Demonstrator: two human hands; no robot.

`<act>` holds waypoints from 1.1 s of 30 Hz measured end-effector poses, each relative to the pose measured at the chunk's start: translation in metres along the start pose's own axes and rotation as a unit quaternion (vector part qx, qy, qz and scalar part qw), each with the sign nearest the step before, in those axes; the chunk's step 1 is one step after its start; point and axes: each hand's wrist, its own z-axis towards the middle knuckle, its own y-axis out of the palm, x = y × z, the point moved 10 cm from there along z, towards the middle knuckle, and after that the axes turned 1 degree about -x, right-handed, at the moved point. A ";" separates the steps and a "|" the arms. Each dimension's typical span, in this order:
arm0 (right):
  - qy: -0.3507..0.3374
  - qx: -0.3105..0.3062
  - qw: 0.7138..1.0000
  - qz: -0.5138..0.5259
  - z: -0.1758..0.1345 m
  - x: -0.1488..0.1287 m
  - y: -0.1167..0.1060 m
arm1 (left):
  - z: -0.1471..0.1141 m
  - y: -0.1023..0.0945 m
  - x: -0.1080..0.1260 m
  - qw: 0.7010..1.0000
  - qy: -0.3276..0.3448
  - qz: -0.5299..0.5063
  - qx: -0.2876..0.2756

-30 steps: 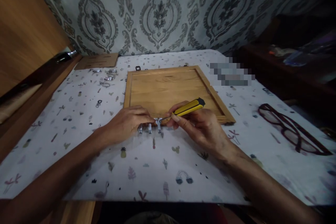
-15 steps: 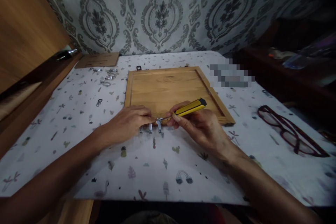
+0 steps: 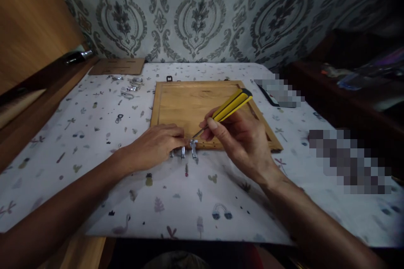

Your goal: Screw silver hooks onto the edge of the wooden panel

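A wooden framed panel [image 3: 195,103] lies flat on the patterned tablecloth. Small silver metal latches [image 3: 193,150] stand along its near edge, overhanging it. My right hand [image 3: 244,136] grips a screwdriver [image 3: 232,105] with a yellow and black handle, slanting down to the left. The screwdriver's tip is at the rightmost latch; whether it sits in a screw is too small to tell. My left hand [image 3: 158,143] rests on the panel's near edge, fingers bent together beside that latch. What its fingertips pinch is hidden.
Loose silver metal parts [image 3: 131,86] lie at the back left, near a brown cardboard piece [image 3: 116,66]. A black ring-like fitting [image 3: 169,78] is behind the panel. Two blurred-out items lie on the right. A wooden cabinet [image 3: 34,21] borders the left side.
The screwdriver has tilted more upright, its handle end rising, and my right hand has turned with it. My left hand stays by the latches. The view has shifted slightly.
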 end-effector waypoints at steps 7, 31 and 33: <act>0.019 0.013 1.000 0.017 -0.008 0.016 -0.003 | -0.001 -0.002 0.000 1.000 0.002 -0.005 0.012; 0.105 0.003 0.988 0.114 -0.007 0.035 0.007 | -0.002 0.001 -0.002 1.000 0.001 -0.016 0.009; 0.100 0.001 0.987 0.124 -0.006 0.033 0.006 | -0.002 0.002 -0.003 1.000 0.000 -0.012 0.005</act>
